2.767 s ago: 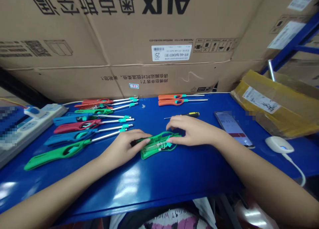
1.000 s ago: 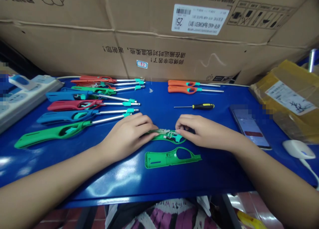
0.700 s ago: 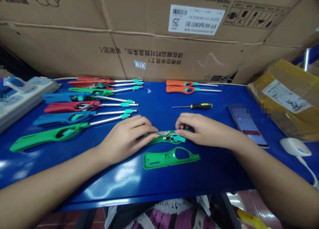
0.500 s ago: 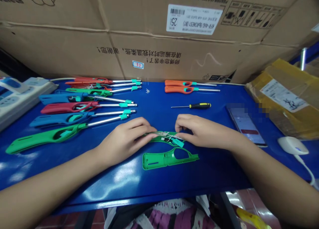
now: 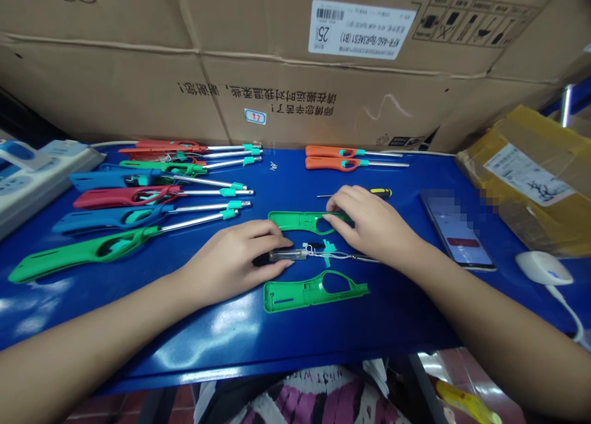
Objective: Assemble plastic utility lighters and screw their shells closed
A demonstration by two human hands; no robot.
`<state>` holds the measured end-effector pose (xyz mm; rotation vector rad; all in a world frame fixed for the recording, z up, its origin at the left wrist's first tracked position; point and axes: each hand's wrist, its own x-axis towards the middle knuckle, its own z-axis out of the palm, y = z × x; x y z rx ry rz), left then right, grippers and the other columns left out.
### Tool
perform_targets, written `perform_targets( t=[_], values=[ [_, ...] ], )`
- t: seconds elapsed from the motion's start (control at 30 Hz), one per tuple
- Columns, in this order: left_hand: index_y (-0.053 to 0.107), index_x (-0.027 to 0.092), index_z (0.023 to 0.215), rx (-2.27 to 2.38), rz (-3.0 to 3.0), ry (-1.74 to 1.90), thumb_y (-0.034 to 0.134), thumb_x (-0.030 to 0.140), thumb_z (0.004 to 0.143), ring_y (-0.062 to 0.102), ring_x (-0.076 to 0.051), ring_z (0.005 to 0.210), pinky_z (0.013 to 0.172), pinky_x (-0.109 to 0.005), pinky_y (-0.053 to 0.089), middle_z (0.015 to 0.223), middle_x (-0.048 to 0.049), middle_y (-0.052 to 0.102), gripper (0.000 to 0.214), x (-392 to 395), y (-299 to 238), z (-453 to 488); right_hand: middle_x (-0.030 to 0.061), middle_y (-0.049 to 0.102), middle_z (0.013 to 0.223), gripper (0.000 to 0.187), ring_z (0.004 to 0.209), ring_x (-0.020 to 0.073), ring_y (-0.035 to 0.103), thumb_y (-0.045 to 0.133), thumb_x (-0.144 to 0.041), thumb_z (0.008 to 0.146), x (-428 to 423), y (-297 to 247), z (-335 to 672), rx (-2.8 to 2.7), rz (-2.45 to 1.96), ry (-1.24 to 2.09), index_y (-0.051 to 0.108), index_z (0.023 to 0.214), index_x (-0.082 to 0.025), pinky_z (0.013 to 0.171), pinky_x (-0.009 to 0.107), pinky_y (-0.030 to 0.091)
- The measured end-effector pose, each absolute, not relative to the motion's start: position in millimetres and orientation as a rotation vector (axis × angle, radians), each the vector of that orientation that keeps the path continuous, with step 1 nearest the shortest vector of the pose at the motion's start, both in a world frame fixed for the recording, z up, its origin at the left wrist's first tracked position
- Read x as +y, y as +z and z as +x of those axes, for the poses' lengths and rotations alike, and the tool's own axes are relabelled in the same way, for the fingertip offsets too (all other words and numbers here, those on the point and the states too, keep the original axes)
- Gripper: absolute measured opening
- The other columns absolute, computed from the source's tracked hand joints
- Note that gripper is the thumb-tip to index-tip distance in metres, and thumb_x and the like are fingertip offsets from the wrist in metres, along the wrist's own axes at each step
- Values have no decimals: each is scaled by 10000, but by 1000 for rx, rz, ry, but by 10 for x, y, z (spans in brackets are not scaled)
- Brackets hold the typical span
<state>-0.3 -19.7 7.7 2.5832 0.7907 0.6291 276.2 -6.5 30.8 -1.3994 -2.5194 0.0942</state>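
My left hand (image 5: 240,253) pinches the clear fuel tank (image 5: 289,255) of a stick lighter between thumb and fingers. From the tank, white wires run right to a teal trigger (image 5: 327,250) and a thin metal rod (image 5: 364,258), partly under my right wrist. Just beyond, my right hand (image 5: 364,220) has thumb and fingers closed on the right end of a green casing half (image 5: 295,221); that end is mostly hidden. A second green casing half (image 5: 300,292) lies nearer me, its hollow inside facing up.
Several stick lighters (image 5: 120,197) in red, blue and green lie at left; two orange ones (image 5: 335,163) are at the back. A screwdriver (image 5: 379,193) sits partly behind my right hand. At right are a phone (image 5: 457,233), a white device (image 5: 543,268) and a taped carton (image 5: 530,184).
The casing half has come apart from the inner parts and moved away from me in my right hand. The tank, wires and trigger now show in the open, with my left hand on the tank.
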Motion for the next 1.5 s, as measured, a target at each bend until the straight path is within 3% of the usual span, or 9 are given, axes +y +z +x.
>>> perform_targets(
  t=[0.13, 0.27, 0.4, 0.53, 1.5],
  values=[
    [720, 212, 1152, 825, 2604, 621, 603, 290, 1000, 682, -175, 940, 838, -299, 560, 1062, -58, 694, 207, -194, 74, -3, 132, 633, 1104, 166, 1004, 279, 541, 512, -271, 1017, -108, 338, 2720, -2531, -1305, 31, 633, 1056, -165, 888, 418, 429],
    [699, 192, 1127, 852, 2585, 648, 594, 276, 1004, 677, -178, 930, 797, -288, 544, 1026, -53, 704, 182, -207, 75, 10, 108, 621, 1105, 208, 1023, 255, 531, 581, -367, 998, -209, 399, 2672, -2654, -1028, 149, 659, 1027, -176, 885, 397, 402],
    [684, 178, 1135, 833, 2607, 696, 597, 275, 1008, 675, -181, 916, 792, -296, 535, 1012, -53, 722, 182, -209, 82, 21, 82, 653, 1025, 204, 961, 226, 545, 534, -305, 1027, -243, 376, 2658, -2744, -858, 177, 665, 961, -164, 846, 372, 377],
    [681, 175, 1145, 773, 2647, 716, 593, 270, 1014, 675, -184, 931, 822, -313, 534, 1031, -51, 743, 184, -195, 100, 25, 64, 661, 928, 233, 895, 214, 532, 509, -300, 1041, -216, 365, 2674, -2748, -861, 194, 643, 909, -162, 813, 359, 361],
    [726, 187, 1101, 786, 2530, 739, 596, 297, 1008, 675, -187, 879, 806, -328, 538, 994, -67, 764, 194, -225, 160, 53, 56, 606, 910, 218, 844, 197, 468, 445, -232, 1048, -203, 444, 2726, -2792, -784, 317, 583, 886, -182, 812, 341, 355]
  ],
)
